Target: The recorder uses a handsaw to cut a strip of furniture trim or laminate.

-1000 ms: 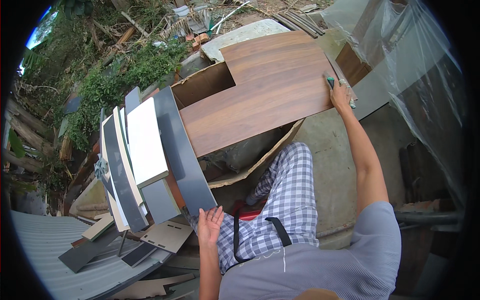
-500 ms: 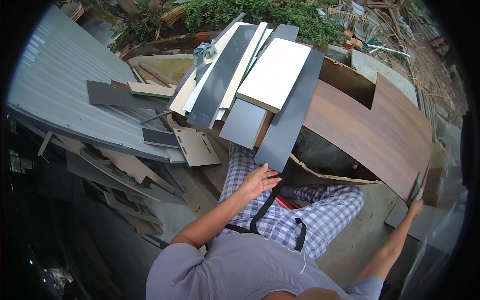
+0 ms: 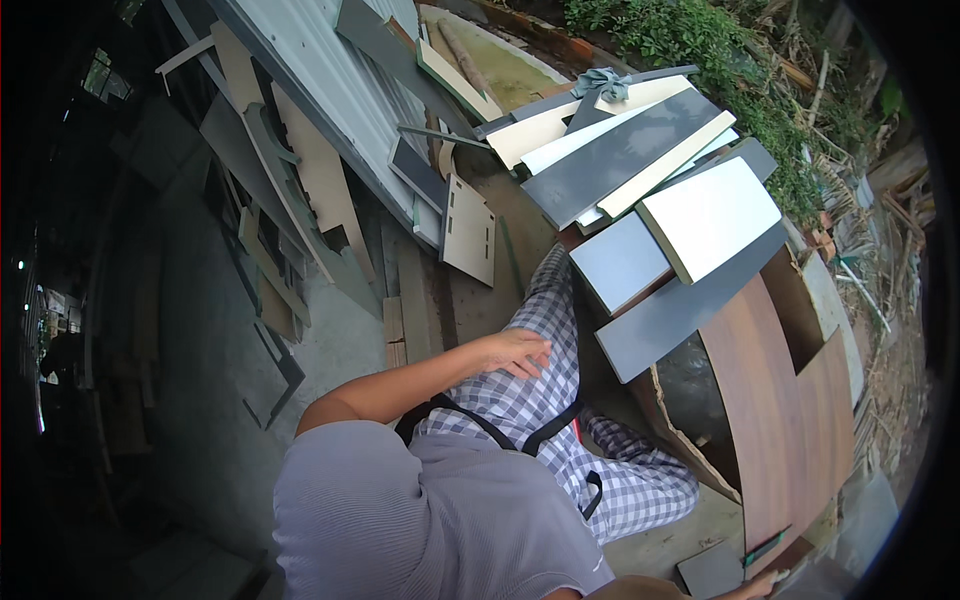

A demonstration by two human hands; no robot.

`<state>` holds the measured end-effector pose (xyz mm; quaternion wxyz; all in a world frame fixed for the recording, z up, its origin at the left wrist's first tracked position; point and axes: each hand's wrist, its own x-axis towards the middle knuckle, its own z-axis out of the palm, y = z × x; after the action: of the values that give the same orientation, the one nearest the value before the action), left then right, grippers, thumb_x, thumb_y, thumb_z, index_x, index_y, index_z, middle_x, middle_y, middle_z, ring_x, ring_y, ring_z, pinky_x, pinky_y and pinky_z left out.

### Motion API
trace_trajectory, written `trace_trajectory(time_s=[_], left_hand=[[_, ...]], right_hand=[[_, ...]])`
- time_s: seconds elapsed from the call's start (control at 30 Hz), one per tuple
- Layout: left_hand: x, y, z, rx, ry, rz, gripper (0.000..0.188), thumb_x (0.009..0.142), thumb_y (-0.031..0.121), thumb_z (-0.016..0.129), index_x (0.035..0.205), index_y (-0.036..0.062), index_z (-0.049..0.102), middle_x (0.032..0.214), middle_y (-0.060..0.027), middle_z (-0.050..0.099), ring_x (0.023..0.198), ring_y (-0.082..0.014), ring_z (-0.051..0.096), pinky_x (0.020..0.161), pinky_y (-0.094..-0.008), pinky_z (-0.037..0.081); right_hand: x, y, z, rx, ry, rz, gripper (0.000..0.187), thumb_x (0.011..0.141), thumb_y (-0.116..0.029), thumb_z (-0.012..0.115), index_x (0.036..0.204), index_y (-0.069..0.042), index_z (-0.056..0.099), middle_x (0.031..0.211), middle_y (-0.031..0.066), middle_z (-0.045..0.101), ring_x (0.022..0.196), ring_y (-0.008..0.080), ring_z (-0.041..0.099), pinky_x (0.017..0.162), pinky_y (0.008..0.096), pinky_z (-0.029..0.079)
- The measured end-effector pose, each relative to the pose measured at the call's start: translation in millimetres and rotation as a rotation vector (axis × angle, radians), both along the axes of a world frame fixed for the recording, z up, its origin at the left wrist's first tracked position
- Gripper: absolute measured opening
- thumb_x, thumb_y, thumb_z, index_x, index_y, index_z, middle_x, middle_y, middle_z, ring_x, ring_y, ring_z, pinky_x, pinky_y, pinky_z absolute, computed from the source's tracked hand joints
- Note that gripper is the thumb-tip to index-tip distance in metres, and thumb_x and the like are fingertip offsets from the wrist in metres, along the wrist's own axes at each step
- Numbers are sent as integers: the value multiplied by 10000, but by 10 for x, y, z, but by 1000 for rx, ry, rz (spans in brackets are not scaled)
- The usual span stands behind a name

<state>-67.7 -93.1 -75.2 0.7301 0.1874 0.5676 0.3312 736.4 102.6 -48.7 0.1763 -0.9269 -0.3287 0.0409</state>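
On my feed the left hand (image 3: pixel 520 352) sits near centre, empty, fingers loosely curled over checked trousers (image 3: pixel 480 395). Toward five o'clock, the right hand (image 3: pixel 764 584) is cut off by the frame; I can't tell its grip. A green tool (image 3: pixel 766 547) shows just beside it, at the near end of the wood-grain panel (image 3: pixel 785 420), four o'clock. Stacked boards (image 3: pixel 620 165) lie at two, corrugated sheeting (image 3: pixel 350 100) at eleven.

I have left hand (image 3: pixel 520 352) at thigh (image 3: pixel 500 395). Ahead of it, slightly left: small panel (image 3: pixel 470 232), corrugated sheet (image 3: pixel 350 100) beyond, loose boards (image 3: pixel 318 185) left of sheet. Ahead-right: board stack (image 3: pixel 625 155), cloth (image 3: pixel 602 84) at far-left end. Farther right: big panel (image 3: pixel 765 400) across open box (image 3: pixel 790 305). Right hand (image 3: pixel 762 586) by big panel's near end, tool (image 3: pixel 765 548) just ahead.
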Motion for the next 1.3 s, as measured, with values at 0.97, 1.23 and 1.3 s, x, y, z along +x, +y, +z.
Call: trace_trajectory(time_s=[0.97,1.23,1.3], left_hand=[[-5624,1762,-1416,-376,2157,-408,311,873,189,413,1069,56,616,1162,-134,573,1191,-325,430,1008,-497,270],[-5608,1836,-1531,-388,2059,-513,249,849,163,472,1027,89,631,1052,-95,619,1003,-256,591,915,-452,405],[-5452,1880,-1414,-330,2018,-518,239,845,155,476,1015,91,632,1035,-92,627,985,-250,606,873,-414,439]], right_hand=[[-2005,845,266,131,286,40,451,802,-467,618,793,-17,579,662,71,535,561,213,513,495,333,419],[-2094,617,237,182,401,27,432,810,-456,617,783,-28,568,646,57,516,542,193,496,474,317,407],[-2077,549,315,210,434,36,427,812,-453,617,781,-30,565,641,53,512,537,188,492,469,313,404]])
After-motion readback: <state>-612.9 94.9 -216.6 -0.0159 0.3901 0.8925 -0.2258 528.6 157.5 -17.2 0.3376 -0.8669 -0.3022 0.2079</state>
